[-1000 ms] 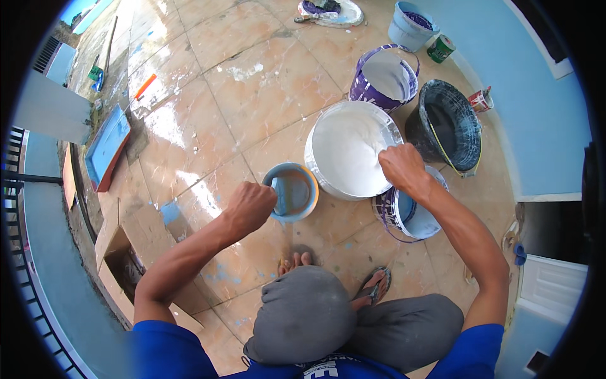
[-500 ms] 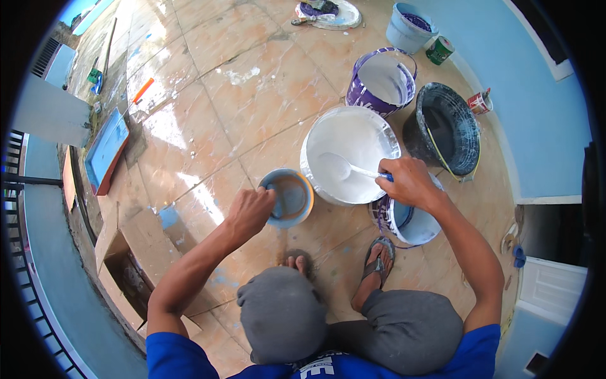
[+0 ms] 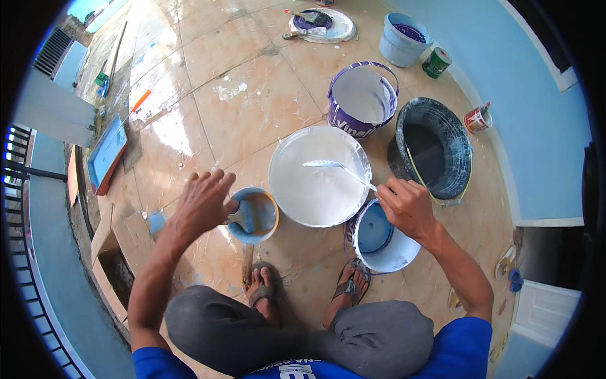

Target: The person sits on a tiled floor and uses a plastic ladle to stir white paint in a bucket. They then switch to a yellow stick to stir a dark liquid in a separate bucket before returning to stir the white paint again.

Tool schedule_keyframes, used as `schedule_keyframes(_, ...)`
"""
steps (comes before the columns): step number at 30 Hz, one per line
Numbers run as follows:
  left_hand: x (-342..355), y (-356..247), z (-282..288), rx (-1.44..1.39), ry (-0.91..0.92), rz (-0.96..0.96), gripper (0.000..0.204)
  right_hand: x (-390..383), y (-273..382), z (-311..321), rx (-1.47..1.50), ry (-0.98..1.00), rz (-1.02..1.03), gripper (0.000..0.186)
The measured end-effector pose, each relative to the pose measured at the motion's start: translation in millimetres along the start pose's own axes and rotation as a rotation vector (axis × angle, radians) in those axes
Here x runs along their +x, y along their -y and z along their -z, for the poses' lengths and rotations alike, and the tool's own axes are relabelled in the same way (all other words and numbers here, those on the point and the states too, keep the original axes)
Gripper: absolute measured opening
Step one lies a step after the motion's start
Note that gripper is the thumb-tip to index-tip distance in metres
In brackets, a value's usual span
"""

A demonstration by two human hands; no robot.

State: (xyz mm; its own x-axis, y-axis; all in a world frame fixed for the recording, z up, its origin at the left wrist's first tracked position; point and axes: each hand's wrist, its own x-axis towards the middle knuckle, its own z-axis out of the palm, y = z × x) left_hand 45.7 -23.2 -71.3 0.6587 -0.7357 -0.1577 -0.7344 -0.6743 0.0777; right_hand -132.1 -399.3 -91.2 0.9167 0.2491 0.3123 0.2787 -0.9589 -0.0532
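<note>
My right hand (image 3: pixel 410 208) grips the handle of a long white spoon (image 3: pixel 325 163), whose bowl is over a big bucket of white paint (image 3: pixel 315 196). My left hand (image 3: pixel 201 199) is raised with fingers apart, just left of a blue bowl (image 3: pixel 264 230) with an orange rim. A paint brush (image 3: pixel 242 215) rests in that bowl. Below my right hand stands a white-and-purple bucket (image 3: pixel 398 254) with blue paint inside.
Behind are a purple pail (image 3: pixel 344 110), black bucket (image 3: pixel 401 151), light-blue pail (image 3: pixel 398 50), green can (image 3: pixel 435 63), red-white can (image 3: pixel 476 120) and paint-stained lid (image 3: pixel 341 28). Left lie a roller tray (image 3: pixel 107 155) and cardboard box (image 3: pixel 104 252). A blue wall (image 3: pixel 536 139) borders the right.
My left hand has let go of the brush, opened and moved up and left. The spoon has risen higher above the white paint. The view has shifted, and both feet show more fully.
</note>
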Motion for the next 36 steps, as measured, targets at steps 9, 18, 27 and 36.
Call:
schedule_keyframes(9,63,-9,94,-0.078,0.048,0.055,0.041,-19,-1,2,0.175,-0.144,-0.097,0.012)
schedule_keyframes(18,89,-10,100,-0.160,-0.013,-0.032,0.037,-15,9,6,0.245,-0.213,-0.196,0.011)
schedule_keyframes(27,-60,85,16,-0.731,-0.053,0.323,0.031,-20,15,-4,0.442,-0.149,-0.330,0.010)
schedule_keyframes(36,-363,-17,-149,-1.142,0.640,1.290,0.029,10,12,-13,0.588,-0.129,-0.231,0.012)
